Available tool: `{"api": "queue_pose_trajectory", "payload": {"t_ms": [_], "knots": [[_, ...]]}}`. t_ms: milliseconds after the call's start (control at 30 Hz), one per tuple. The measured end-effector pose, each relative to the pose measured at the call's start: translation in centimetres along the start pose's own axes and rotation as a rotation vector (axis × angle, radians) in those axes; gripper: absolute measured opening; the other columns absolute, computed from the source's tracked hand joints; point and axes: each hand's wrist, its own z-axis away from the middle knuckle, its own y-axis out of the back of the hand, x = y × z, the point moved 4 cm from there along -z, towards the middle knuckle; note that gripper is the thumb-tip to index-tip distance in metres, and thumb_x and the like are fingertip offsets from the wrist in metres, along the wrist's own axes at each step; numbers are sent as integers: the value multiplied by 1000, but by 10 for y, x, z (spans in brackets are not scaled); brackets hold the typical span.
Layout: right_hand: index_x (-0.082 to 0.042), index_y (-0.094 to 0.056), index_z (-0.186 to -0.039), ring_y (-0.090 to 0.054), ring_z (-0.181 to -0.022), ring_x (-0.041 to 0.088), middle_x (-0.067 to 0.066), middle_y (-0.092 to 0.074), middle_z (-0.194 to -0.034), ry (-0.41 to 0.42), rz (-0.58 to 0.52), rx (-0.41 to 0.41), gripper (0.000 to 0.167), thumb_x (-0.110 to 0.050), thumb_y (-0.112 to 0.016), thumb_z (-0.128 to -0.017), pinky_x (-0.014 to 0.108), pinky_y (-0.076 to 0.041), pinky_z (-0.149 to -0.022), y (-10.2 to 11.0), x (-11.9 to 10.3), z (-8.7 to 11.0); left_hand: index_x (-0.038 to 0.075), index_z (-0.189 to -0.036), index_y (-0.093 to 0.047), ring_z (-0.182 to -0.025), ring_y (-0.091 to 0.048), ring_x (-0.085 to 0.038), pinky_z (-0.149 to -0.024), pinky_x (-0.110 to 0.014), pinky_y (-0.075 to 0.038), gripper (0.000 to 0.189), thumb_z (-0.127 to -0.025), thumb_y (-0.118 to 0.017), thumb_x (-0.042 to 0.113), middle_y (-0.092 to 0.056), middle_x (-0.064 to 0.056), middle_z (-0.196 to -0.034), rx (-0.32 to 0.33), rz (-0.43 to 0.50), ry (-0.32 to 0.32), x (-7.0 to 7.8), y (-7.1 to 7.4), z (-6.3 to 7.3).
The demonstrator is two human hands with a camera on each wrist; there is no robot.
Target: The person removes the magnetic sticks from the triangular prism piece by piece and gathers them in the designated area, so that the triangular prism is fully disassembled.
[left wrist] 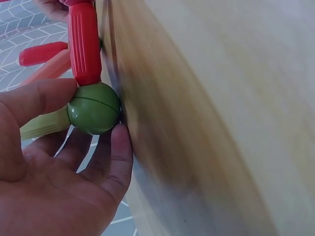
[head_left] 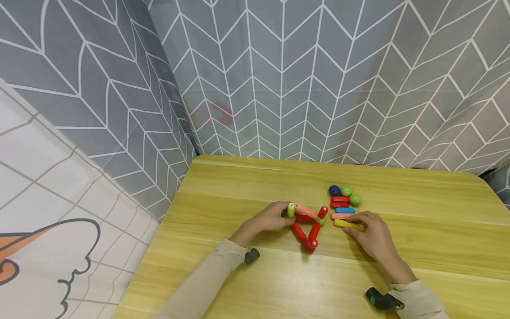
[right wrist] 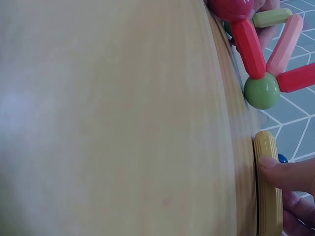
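Note:
My left hand point(head_left: 274, 217) grips a green ball point(left wrist: 94, 109) at the left corner of a triangular construction of magnetic-looking rods and balls. Its base has red rods point(head_left: 314, 231), a red ball point(head_left: 307, 246) at the near corner and another green ball point(right wrist: 262, 91) at the right. Short rods stand up from the corners: a yellow-green rod point(head_left: 291, 209) at the left, red ones at the other two. A pink rod point(head_left: 306, 210) slopes along the back. To the right, my right hand point(head_left: 373, 233) pinches a yellow rod point(head_left: 347, 224) lying close to the tabletop.
Beyond the yellow rod lie a pink rod point(head_left: 338, 216), a blue rod point(head_left: 345, 210) and two red rods point(head_left: 340, 199). Behind them sit a dark blue ball point(head_left: 334, 190) and two green balls point(head_left: 355, 200). The wooden table point(head_left: 438, 212) meets a grey patterned curtain point(head_left: 299, 88).

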Motion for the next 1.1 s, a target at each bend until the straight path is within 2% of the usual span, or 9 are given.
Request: {"api": "queue_pose_trajectory", "payload": {"t_ms": [233, 367, 567, 667, 800, 967, 1100], "knots": [[-4, -76, -88, -60, -85, 28, 11, -72, -89, 26, -3, 91, 15, -5, -85, -76, 30, -43, -71, 4, -4, -1, 16, -123, -71, -74, -47, -10, -65, -19, -39, 39, -89, -63, -1, -67, 0, -102, 1, 19, 22, 0, -1, -1], [-6, -76, -91, -63, -87, 29, 9, -72, -89, 42, -44, 99, 12, -8, -83, -81, 31, -47, -73, 9, -16, -8, 15, -122, -72, -75, -48, -10, -66, -19, -40, 37, -89, -63, -1, -67, 0, -102, 3, 30, 15, 0, -1, -2], [-10, -77, -95, -61, -98, 23, 4, -74, -97, 66, -173, 12, 13, -15, -82, -84, 24, -47, -83, 15, -53, -28, 15, -121, -71, -79, -49, -10, -69, -19, -41, 36, -90, -62, 0, -69, -2, -105, 14, 17, 6, 0, 0, -2], [-10, -77, -98, -61, -97, 24, 5, -74, -101, 127, -186, -57, 17, -12, -83, -82, 28, -49, -81, 12, -75, -37, 14, -121, -71, -75, -49, -11, -67, -20, -41, 35, -90, -62, 0, -67, -2, -96, 16, 18, 13, 0, 1, -2], [-8, -77, -101, -63, -96, 28, 6, -75, -101, 207, -138, -143, 21, -16, -83, -82, 37, -53, -74, -1, -97, -45, 7, -115, -70, -78, -50, -12, -70, -21, -42, 25, -91, -62, 2, -61, 0, -90, 15, 17, 24, -1, 1, -3], [-10, -78, -98, -65, -98, 27, 4, -77, -97, 239, -101, -205, 21, -24, -82, -84, 43, -53, -82, -18, -108, -50, 3, -106, -68, -85, -53, -14, -76, -23, -44, 16, -91, -61, 2, -63, -1, -92, 2, 14, 24, -2, 0, -3], [-11, -78, -98, -67, -95, 28, 1, -76, -95, 265, -99, -249, 16, -21, -80, -86, 43, -51, -86, -25, -109, -55, 4, -104, -68, -84, -52, -14, -74, -23, -44, 15, -91, -62, 2, -62, -1, -92, 4, 8, 22, -2, 1, -4]]}}
